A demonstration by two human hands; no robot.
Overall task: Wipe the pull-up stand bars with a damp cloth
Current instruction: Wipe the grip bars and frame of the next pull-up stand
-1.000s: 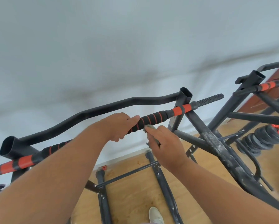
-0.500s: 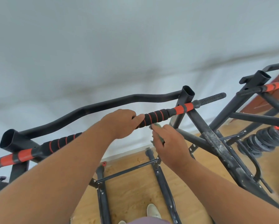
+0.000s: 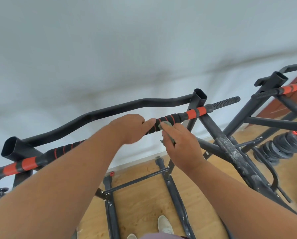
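Note:
The black pull-up stand has a straight front bar [image 3: 192,114] with black foam grips and orange bands, and a curved black bar [image 3: 99,112] behind it. My left hand [image 3: 130,128] grips the foam part of the front bar near its middle. My right hand [image 3: 180,145] holds a small grey-green cloth [image 3: 165,125] and presses it against the foam just right of my left hand. Most of the cloth is hidden under my fingers.
A second black stand [image 3: 271,94] with an orange-banded bar stands at the right. Black weight plates [image 3: 282,147] lie on the wooden floor [image 3: 141,204] beyond a scuffed slanted strut [image 3: 230,152]. The stand's base rails [image 3: 175,195] run below, near my shoes. A white wall is behind.
My right hand has lifted the cloth up from below the bar onto the foam grip, next to my left hand. The left hand keeps its grip; the view has shifted slightly.

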